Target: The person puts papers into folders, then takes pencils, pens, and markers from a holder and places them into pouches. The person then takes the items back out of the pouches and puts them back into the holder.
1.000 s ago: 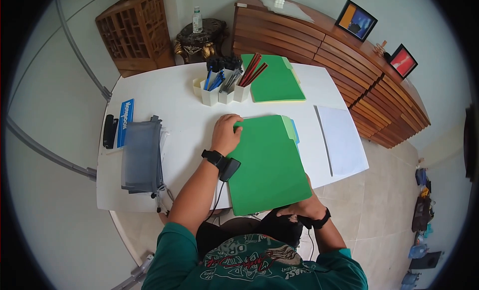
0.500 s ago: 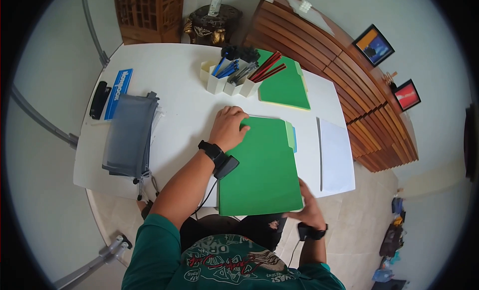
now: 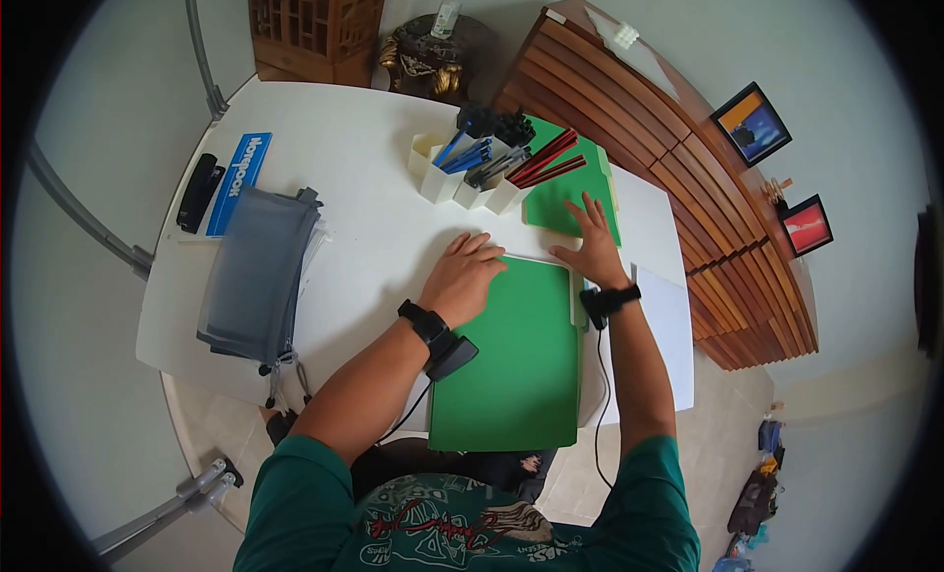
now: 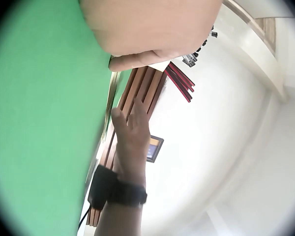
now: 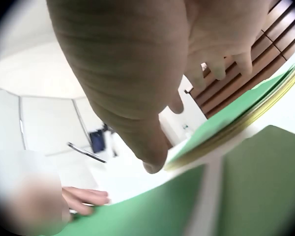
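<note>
A green file folder (image 3: pixel 506 361) lies at the table's front, its near edge at the table's front edge. My left hand (image 3: pixel 462 280) rests at its far left corner, fingers loosely bent. In the left wrist view, the thumb is right at the edge of the folder (image 4: pixel 44 118). My right hand (image 3: pixel 595 249) is held past its far right corner, fingers spread, holding nothing. Just beyond that hand lies a second green folder (image 3: pixel 553 206), partly covered by the fingers. In the right wrist view, this back folder (image 5: pixel 231 115) shows pale yellow edges.
Pale pen cups (image 3: pixel 442 185) hold blue pens, dark pens and red pencils (image 3: pixel 553 157) beside the back folder. White paper (image 3: pixel 669 326) lies right, partly behind my right forearm. At left are a grey zip pouch (image 3: pixel 258 277), a blue notebook (image 3: pixel 241 179) and a black stapler (image 3: pixel 200 193).
My right hand has left the front folder's near right corner and moved forward to its far end. The front folder now lies straighter. My left hand stays at the far left corner.
</note>
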### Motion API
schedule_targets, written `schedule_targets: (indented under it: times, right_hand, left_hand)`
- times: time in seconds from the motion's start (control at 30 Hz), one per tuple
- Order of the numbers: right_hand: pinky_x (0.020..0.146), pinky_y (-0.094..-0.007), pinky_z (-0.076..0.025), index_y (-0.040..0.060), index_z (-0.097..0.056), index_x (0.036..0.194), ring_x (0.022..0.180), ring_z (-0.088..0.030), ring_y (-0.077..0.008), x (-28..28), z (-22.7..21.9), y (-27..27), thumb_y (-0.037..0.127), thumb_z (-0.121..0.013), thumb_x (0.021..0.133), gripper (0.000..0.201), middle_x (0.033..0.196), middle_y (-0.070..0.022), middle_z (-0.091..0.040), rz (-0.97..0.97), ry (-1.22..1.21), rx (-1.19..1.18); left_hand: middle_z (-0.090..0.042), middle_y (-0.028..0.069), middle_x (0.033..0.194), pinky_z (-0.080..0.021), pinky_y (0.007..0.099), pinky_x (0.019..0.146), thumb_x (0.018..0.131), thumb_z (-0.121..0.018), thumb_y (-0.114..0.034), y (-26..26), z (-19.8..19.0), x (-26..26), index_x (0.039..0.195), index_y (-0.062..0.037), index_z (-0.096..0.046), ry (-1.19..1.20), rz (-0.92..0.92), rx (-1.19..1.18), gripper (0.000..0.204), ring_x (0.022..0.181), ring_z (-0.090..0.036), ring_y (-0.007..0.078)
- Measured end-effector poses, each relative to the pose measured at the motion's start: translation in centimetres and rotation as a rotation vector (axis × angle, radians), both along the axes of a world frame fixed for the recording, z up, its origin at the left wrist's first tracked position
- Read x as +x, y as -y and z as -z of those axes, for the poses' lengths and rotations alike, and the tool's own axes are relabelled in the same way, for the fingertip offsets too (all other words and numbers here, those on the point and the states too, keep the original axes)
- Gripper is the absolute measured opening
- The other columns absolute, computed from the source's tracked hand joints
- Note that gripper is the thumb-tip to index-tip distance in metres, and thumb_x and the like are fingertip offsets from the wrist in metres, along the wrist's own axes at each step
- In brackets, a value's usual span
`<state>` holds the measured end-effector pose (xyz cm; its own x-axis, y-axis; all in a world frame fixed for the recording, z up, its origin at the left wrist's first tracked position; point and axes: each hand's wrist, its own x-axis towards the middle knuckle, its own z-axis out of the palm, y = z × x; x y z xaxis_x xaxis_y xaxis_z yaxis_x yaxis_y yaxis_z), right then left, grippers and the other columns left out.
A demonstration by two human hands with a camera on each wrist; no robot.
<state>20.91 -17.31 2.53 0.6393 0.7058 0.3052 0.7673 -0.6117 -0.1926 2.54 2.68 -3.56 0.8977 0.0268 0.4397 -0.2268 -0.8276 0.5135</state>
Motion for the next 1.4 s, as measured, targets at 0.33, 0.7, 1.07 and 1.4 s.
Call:
schedule_targets:
  times: [0.33, 0.7, 1.07, 1.4]
  right_hand:
    - [0.096, -0.0406, -0.053, 0.0048, -0.070, 0.122, 0.110, -0.066, -0.0371, 4.4, -0.3, 1.9, 0.018, -0.082, 0.079, 0.046, 0.125, -0.0184, -0.067, -0.058, -0.223, -0.080]
    - [0.077, -0.0413, -0.057, 0.0082, -0.072, 0.109, 0.091, -0.070, -0.0309, 3.6, -1.2, 3.7, 0.006, -0.066, 0.084, 0.026, 0.102, -0.0113, -0.073, -0.036, 0.274, -0.153]
    - [0.066, -0.0321, -0.048, 0.0200, -0.078, 0.092, 0.079, -0.063, -0.0184, -22.6, -1.8, 14.0, 0.007, -0.084, 0.069, 0.026, 0.099, 0.0019, -0.072, -0.044, 0.686, 0.193]
    - [0.077, -0.0337, -0.051, 0.0111, -0.075, 0.114, 0.087, -0.056, -0.0198, -28.6, 1.6, 10.0, 0.010, -0.070, 0.069, 0.045, 0.117, -0.0012, -0.065, -0.406, 0.133, 0.092]
  left_hand:
    - [-0.065, 0.0065, 0.131, -0.031, 0.0475, 0.119, 0.087, -0.058, -0.002, -0.1, 0.1, -0.1, 0.107, -0.0072, -0.073, -0.020, -0.001, -0.073, 0.026, 0.134, -0.050, 0.0285]
    - [-0.065, 0.0069, 0.131, -0.030, 0.0476, 0.120, 0.086, -0.058, -0.002, -0.1, 0.5, 0.1, 0.107, -0.0069, -0.073, -0.020, 0.008, -0.092, 0.026, 0.133, -0.050, 0.0283]
    - [-0.065, 0.0168, 0.121, -0.048, 0.0448, 0.101, 0.092, -0.059, -0.006, -0.3, -0.2, 0.2, 0.117, -0.0016, -0.063, 0.069, -0.082, -0.571, 0.026, 0.116, -0.059, 0.0366]
    - [-0.058, 0.0161, 0.132, -0.038, 0.0438, 0.111, 0.088, -0.067, -0.018, -0.2, 0.0, 0.0, 0.126, -0.0003, -0.060, 0.025, -0.025, -0.081, 0.042, 0.127, -0.050, 0.0344]
